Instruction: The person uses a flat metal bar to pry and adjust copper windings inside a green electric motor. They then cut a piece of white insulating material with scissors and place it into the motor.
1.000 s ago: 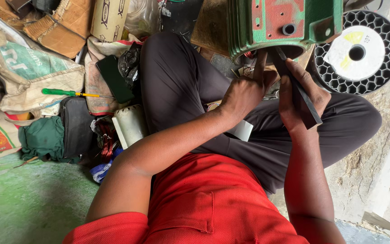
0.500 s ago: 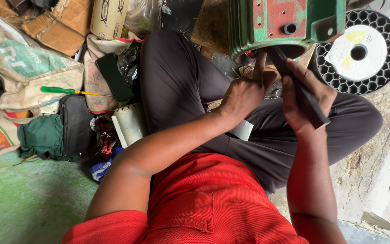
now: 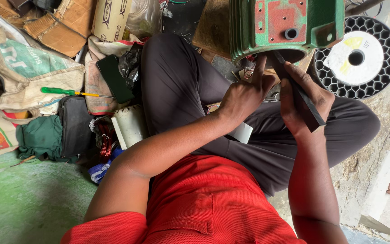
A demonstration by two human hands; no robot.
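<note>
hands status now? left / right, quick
Left hand: holds nothing visible, fingers curled, index finger pointing up at the open end of the green motor housing.
Right hand: closed on a dark flat bar, its tip at the housing opening.

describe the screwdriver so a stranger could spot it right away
Start at the person's bent knee in dark trousers and look left to the printed sacks. The screwdriver lies across them, the only thing there with a bright green handle and thin yellow shaft.

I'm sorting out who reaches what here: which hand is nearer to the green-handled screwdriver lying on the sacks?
Left. The left hand is by the green motor housing, well right of the screwdriver; the right hand, holding a dark flat bar, is farther still.
</note>
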